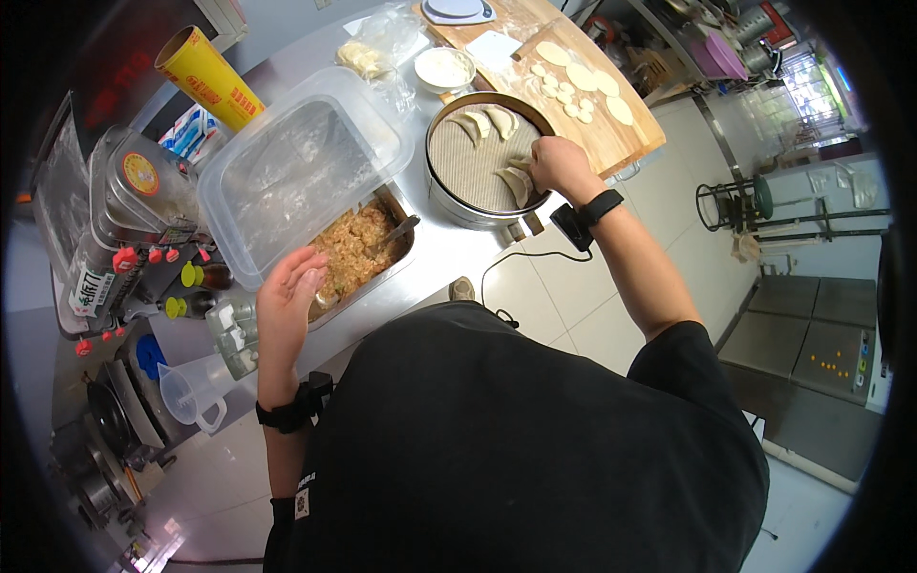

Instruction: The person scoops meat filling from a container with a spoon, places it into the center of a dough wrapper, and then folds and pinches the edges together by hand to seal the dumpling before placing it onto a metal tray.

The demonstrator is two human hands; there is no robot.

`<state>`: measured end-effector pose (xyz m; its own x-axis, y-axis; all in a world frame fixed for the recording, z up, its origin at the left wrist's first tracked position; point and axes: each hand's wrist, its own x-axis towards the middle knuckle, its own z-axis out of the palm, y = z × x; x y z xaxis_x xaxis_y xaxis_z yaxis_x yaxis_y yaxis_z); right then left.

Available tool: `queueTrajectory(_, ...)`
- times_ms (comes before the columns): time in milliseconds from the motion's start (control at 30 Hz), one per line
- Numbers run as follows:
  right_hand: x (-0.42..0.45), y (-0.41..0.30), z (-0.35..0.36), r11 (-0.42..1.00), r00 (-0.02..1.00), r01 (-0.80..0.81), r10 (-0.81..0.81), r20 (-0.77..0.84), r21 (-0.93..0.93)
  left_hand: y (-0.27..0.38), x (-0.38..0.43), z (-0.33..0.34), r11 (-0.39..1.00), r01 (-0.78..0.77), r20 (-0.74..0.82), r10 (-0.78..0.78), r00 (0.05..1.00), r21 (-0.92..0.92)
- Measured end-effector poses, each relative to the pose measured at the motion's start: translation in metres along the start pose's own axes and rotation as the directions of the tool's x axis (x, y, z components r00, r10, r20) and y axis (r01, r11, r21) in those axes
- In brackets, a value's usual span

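Note:
My right hand (562, 165) reaches over the rim of a round metal steamer (443, 183). Its fingers are closed around the end of a dumpling (521, 164); the fingertips are hidden. Another folded dumpling (516, 188) lies just beside it on the woven liner (476, 168). Two more dumplings (473, 127) rest near the far side. My left hand (286, 286) is empty with the thumb apart, over the near left corner of a metal tray (410, 247) of minced filling (351, 243). A spoon-like metal utensil (401, 230) sticks out of the filling.
A translucent plastic lid or tub (301, 165) leans over the tray. Beyond the steamer stand a bowl of flour (444, 68) and a wooden board (630, 140) with dough rounds (580, 75), small dough pieces (562, 93) and a rolling pin (536, 39). A cable (487, 265) hangs by the table edge.

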<state>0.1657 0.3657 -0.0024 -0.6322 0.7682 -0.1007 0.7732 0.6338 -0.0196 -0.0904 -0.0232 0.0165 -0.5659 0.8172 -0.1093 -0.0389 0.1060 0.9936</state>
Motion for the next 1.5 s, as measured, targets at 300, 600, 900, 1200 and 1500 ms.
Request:
queueTrajectory(300, -0.005, -0.001, 0.006, 0.999, 0.996, 0.041, -0.039, -0.080, 0.019, -0.002, 0.000, 0.002, 1.000, 0.009, -0.013, -0.008, 1.000, 0.016)
queueTrajectory(600, -0.013, -0.007, 0.011, 0.994, 0.989, 0.096, -0.089, -0.115, 0.050, 0.002, -0.003, 0.010, 1.000, 0.020, -0.031, -0.020, 0.999, -0.006)
queueTrajectory(900, 0.026, 0.146, 0.054, 0.727, 0.794, -0.215, 0.519, -0.316, 0.653, -0.006, -0.012, 0.004, 1.000, 0.010, -0.086, -0.011, 0.996, -0.005)
queueTrajectory(1200, 0.078, 0.264, 0.096, 0.292, 0.463, -0.560, 0.886, 0.001, 0.775, 0.007, -0.052, 0.005, 0.982, 0.167, -0.250, -0.139, 0.958, 0.093)
queueTrajectory(1500, 0.125, 0.277, 0.104, 0.269, 0.451, -0.648, 0.889, 0.074, 0.713, 0.030, -0.070, 0.027, 0.953, 0.258, -0.312, -0.200, 0.929, 0.157)
